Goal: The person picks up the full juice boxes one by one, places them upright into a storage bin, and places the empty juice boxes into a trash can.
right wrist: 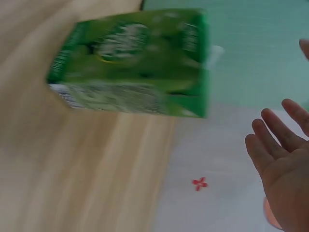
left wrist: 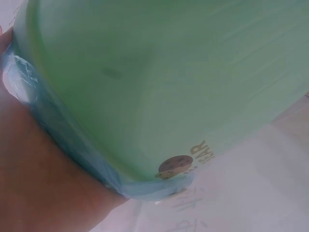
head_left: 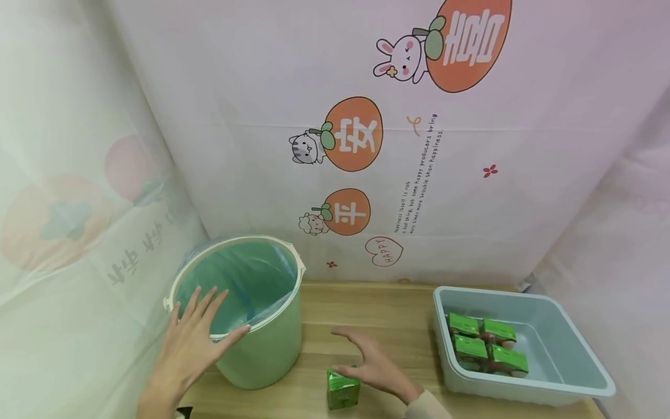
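Note:
My left hand (head_left: 191, 343) is over the near side of a green bucket (head_left: 262, 366), fingers spread and straight. Its thumb lies by the rim; whether it touches cannot be told. A clear bluish plastic bag (left wrist: 72, 140) lines the bucket and folds over its rim. To the right, my right hand (head_left: 374, 364) hovers with fingers extended and thumb apart, holding nothing. Just below its thumb is a small green printed carton (head_left: 343, 391) on the table. That carton (right wrist: 130, 63) looks blurred in the right wrist view, apart from the open palm (right wrist: 294, 179).
A pale blue plastic tub (head_left: 555, 384) stands on the right, with several green-topped packs (head_left: 471, 346) along its left side. Beneath everything is a wood-grain table (head_left: 361, 308). White printed cloth (head_left: 235, 145) hangs behind and at both sides.

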### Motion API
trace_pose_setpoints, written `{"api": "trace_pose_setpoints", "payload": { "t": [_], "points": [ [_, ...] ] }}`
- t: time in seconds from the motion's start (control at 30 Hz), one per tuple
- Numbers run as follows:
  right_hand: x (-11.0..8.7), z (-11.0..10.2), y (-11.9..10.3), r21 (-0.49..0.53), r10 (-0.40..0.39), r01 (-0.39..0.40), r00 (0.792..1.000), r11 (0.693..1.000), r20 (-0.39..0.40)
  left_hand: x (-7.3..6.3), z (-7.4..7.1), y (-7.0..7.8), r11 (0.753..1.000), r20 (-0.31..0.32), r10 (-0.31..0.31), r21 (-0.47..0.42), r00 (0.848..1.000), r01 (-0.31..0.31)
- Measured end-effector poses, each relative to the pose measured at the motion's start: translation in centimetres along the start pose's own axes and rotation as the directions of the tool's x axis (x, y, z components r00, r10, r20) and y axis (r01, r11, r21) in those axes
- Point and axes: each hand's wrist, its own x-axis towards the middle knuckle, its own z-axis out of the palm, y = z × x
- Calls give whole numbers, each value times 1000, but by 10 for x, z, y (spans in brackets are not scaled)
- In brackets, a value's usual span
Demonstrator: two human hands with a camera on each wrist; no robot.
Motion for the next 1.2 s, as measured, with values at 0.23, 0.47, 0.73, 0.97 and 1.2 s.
{"api": "trace_pose_setpoints", "payload": {
  "t": [0.23, 0.47, 0.73, 0.97, 1.2],
  "points": [
    [-17, 20, 15, 103, 45, -53, 996, 993, 72, 1, 1, -2, 1000, -2, -4, 4, 1000, 4],
    [-28, 31, 32, 172, 18, -32, 996, 985, 83, 2, 1, -1, 1000, -20, 2, 3, 1000, -2],
    [-35, 37, 44, 148, -40, 30, 997, 989, 64, 1, 2, -2, 1000, -17, -4, -8, 1000, 4],
    [-35, 35, 45, 185, 26, -37, 998, 982, 61, 2, 1, -2, 1000, -18, -1, -17, 1000, 0],
    [-32, 25, 34, 196, 79, -85, 996, 977, 37, 0, 0, -1, 1000, -7, 3, -4, 1000, -3]
  ]
}}
